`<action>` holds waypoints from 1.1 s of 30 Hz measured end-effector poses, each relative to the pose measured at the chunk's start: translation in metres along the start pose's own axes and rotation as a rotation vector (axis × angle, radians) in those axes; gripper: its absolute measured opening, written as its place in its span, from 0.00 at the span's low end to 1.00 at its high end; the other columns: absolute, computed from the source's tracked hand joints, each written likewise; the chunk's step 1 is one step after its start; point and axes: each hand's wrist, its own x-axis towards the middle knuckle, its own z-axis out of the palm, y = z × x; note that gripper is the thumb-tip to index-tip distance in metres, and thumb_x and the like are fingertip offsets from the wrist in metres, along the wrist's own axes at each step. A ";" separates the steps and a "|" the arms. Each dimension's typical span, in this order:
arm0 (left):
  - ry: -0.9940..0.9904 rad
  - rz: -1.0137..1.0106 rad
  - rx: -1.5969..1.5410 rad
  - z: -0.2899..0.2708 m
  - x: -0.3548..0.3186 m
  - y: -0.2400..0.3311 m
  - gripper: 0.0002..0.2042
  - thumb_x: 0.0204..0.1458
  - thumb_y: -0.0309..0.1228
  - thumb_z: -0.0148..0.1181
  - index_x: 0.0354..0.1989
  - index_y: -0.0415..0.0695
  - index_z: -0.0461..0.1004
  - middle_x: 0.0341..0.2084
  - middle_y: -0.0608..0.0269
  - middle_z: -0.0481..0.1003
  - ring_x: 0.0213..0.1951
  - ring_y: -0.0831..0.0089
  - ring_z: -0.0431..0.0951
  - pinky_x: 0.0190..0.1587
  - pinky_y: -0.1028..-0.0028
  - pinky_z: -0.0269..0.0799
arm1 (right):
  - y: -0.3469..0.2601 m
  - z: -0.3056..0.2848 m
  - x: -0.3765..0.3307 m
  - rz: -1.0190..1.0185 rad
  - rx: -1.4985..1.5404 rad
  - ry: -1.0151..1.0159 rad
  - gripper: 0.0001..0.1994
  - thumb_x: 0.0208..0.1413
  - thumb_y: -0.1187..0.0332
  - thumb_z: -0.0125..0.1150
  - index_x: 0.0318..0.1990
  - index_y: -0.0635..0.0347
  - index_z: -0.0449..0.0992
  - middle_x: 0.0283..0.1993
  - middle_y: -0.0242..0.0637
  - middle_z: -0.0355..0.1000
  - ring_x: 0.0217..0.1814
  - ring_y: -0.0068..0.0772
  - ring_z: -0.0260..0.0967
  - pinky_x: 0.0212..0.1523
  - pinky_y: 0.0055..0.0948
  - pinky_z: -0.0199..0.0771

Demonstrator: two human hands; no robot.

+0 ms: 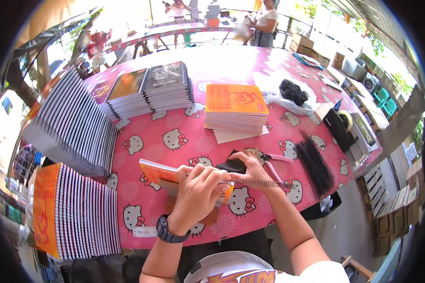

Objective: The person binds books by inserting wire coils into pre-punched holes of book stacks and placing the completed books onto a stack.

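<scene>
My left hand (197, 191), with a black watch on its wrist, is closed on an orange-covered booklet (158, 170) tilted up on its edge. From the booklet's right end a dark spiral binding coil (260, 183) runs out to the right, passing by my right hand. My right hand (251, 169) curls its fingers around a small black object (232, 163), its thumb by the coil and the booklet; the object's kind is unclear. Just beyond that hand lie pink-handled pliers (279, 158). A brown block (209, 218) shows partly under the booklet.
Orange booklets (236, 101) are stacked ahead. Spiral-bound books stand in long rows at left (75, 127) and near left (82, 214); dark-covered ones (167, 78) lie behind. Loose black coils (315, 162), a plastic bag (293, 94) and a tape roll (345, 120) sit right. People work beyond.
</scene>
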 end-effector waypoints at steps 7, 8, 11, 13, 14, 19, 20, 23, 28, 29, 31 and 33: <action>0.085 0.014 -0.017 0.000 0.001 0.004 0.09 0.54 0.38 0.51 0.27 0.48 0.72 0.29 0.70 0.74 0.34 0.71 0.70 0.43 0.68 0.52 | 0.015 0.013 -0.006 -0.015 0.051 0.093 0.35 0.36 0.43 0.68 0.47 0.61 0.69 0.56 0.53 0.60 0.60 0.51 0.56 0.58 0.40 0.58; 0.117 0.019 -0.039 0.001 0.001 0.004 0.10 0.54 0.38 0.51 0.27 0.48 0.72 0.29 0.69 0.74 0.34 0.71 0.70 0.43 0.69 0.52 | 0.017 0.013 -0.007 0.004 0.024 0.081 0.36 0.35 0.42 0.68 0.47 0.61 0.69 0.58 0.54 0.58 0.62 0.52 0.55 0.59 0.41 0.58; 0.068 -0.030 -0.055 0.003 -0.002 0.000 0.08 0.55 0.35 0.50 0.29 0.48 0.72 0.28 0.68 0.74 0.33 0.71 0.70 0.43 0.70 0.52 | 0.018 0.017 -0.009 -0.009 -0.021 0.101 0.37 0.35 0.42 0.68 0.47 0.61 0.69 0.58 0.55 0.58 0.62 0.53 0.54 0.59 0.42 0.57; 0.074 -0.056 -0.072 0.000 -0.002 0.003 0.06 0.55 0.33 0.50 0.29 0.48 0.72 0.27 0.67 0.74 0.32 0.71 0.70 0.43 0.69 0.52 | 0.017 0.017 -0.009 -0.005 0.065 0.100 0.36 0.36 0.42 0.68 0.47 0.61 0.69 0.57 0.54 0.59 0.60 0.50 0.57 0.57 0.40 0.60; 0.082 -0.073 -0.089 -0.002 -0.002 0.005 0.06 0.54 0.31 0.50 0.29 0.47 0.72 0.25 0.67 0.74 0.32 0.71 0.70 0.43 0.69 0.52 | 0.016 0.017 -0.008 -0.002 0.149 0.105 0.35 0.37 0.43 0.68 0.48 0.60 0.69 0.56 0.52 0.61 0.58 0.47 0.61 0.54 0.38 0.63; 0.202 -0.149 -0.029 -0.013 -0.004 0.017 0.02 0.51 0.29 0.53 0.30 0.48 0.72 0.29 0.68 0.73 0.36 0.69 0.71 0.56 0.58 0.47 | 0.002 -0.005 -0.009 0.121 0.665 -0.031 0.34 0.43 0.40 0.62 0.48 0.62 0.70 0.49 0.45 0.69 0.50 0.36 0.68 0.46 0.29 0.68; 0.222 -0.107 0.194 -0.019 -0.005 0.020 0.03 0.49 0.31 0.57 0.30 0.48 0.72 0.30 0.68 0.72 0.38 0.69 0.72 0.60 0.52 0.43 | -0.009 -0.011 -0.010 0.069 1.014 -0.124 0.35 0.45 0.38 0.58 0.48 0.64 0.70 0.46 0.43 0.70 0.49 0.33 0.69 0.45 0.27 0.68; 0.155 -0.154 0.188 -0.017 -0.022 0.000 0.10 0.42 0.34 0.65 0.32 0.50 0.72 0.32 0.69 0.72 0.41 0.68 0.71 0.63 0.45 0.33 | -0.061 -0.038 -0.011 -0.244 1.108 -0.336 0.35 0.45 0.37 0.56 0.40 0.68 0.75 0.45 0.38 0.69 0.46 0.29 0.68 0.44 0.25 0.66; 0.228 -0.139 0.127 -0.010 -0.018 -0.003 0.10 0.40 0.36 0.67 0.28 0.51 0.73 0.28 0.72 0.72 0.38 0.71 0.72 0.64 0.46 0.32 | -0.049 -0.039 0.005 -0.110 0.580 -0.244 0.28 0.45 0.43 0.58 0.38 0.63 0.76 0.41 0.38 0.70 0.45 0.30 0.65 0.49 0.31 0.62; 0.223 -0.149 0.102 -0.009 -0.022 -0.004 0.09 0.39 0.35 0.67 0.28 0.51 0.74 0.27 0.72 0.72 0.38 0.71 0.72 0.64 0.48 0.33 | -0.050 -0.038 0.001 -0.168 0.824 -0.285 0.29 0.46 0.42 0.57 0.38 0.64 0.76 0.42 0.38 0.70 0.47 0.30 0.65 0.50 0.31 0.61; 0.225 -0.168 0.076 -0.009 -0.023 -0.004 0.09 0.38 0.35 0.68 0.27 0.51 0.74 0.26 0.73 0.73 0.37 0.72 0.72 0.65 0.49 0.34 | -0.057 -0.032 -0.003 -0.212 1.000 -0.412 0.34 0.44 0.36 0.54 0.38 0.65 0.76 0.43 0.39 0.70 0.47 0.31 0.65 0.51 0.31 0.61; 0.232 -0.144 0.049 -0.011 -0.017 -0.006 0.09 0.37 0.34 0.68 0.27 0.51 0.74 0.25 0.73 0.73 0.36 0.72 0.73 0.65 0.50 0.35 | -0.059 -0.036 0.006 0.047 0.468 -0.328 0.38 0.40 0.32 0.53 0.39 0.65 0.76 0.43 0.41 0.69 0.47 0.30 0.65 0.51 0.30 0.61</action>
